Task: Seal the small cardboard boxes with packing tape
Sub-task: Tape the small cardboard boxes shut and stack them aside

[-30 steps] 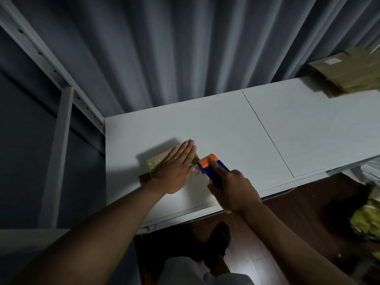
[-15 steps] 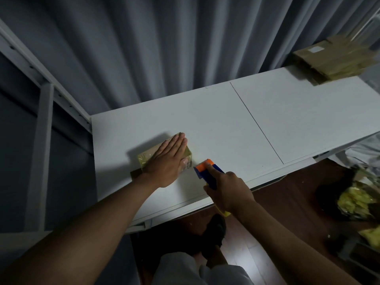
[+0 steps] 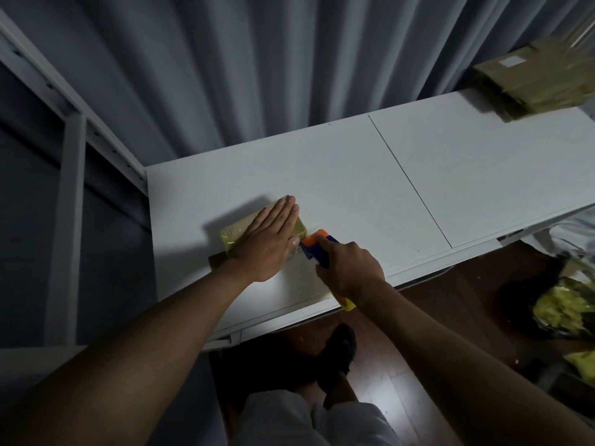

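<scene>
A small cardboard box point(image 3: 236, 231) wrapped in shiny tape lies near the left front of the white table point(image 3: 354, 188). My left hand point(image 3: 267, 239) presses flat on top of it, fingers straight and together. Just to the right of the box, my right hand point(image 3: 349, 268) grips a blue and orange tape dispenser point(image 3: 317, 246). Its orange toothed end sits at the box's right side, close to my left thumb. A yellow part of the dispenser point(image 3: 348, 304) sticks out below my right wrist. Most of the box's top is hidden under my left hand.
A stack of flattened cardboard boxes point(image 3: 537, 82) sits at the table's far right corner. A grey curtain hangs behind the table. A white metal frame point(image 3: 69, 194) stands at the left. Yellow-filled bags point(image 3: 566, 307) lie on the dark floor at the right.
My right hand with the dispenser pulled back from the box towards the table's front edge, then came back up against the box's right side. My left hand stayed flat on the box.
</scene>
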